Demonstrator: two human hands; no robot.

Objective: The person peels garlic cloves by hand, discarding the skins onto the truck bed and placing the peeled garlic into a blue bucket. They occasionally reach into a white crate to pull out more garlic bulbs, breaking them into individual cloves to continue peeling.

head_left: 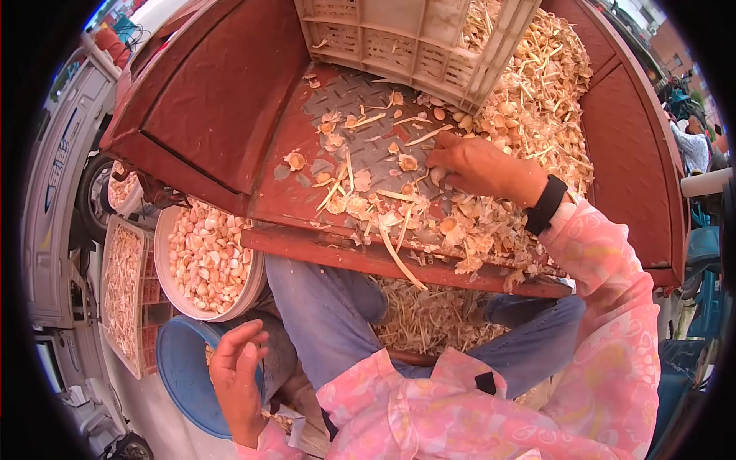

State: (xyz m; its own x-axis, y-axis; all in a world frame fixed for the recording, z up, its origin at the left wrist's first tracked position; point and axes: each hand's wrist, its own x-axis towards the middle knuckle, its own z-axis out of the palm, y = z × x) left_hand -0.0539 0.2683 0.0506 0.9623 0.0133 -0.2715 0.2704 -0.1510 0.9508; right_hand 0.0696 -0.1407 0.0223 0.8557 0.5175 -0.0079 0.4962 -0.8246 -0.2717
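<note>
My right hand (483,167), a dark band on its wrist, reaches down to the red metal bed (280,192). Its fingers are curled together, with what looks like a pale purplish garlic clove (438,175) at their tips. Around it lie dry garlic skins (468,222), root ends and cut stems (399,253). A few loose cloves (461,119) sit just beyond the fingers. My left hand (239,376) is raised beside the blue bucket (184,376), fingers loosely bent and apart, nothing visible in them. Close by stands a white bucket (162,264) full of peeled-looking cloves (208,257).
A pale plastic crate (383,46) stands tilted on the bed, against a big heap of garlic waste (552,92). At left are another filled crate (142,307) and a parked vehicle (57,176). More stems and skins (429,318) lie between my legs.
</note>
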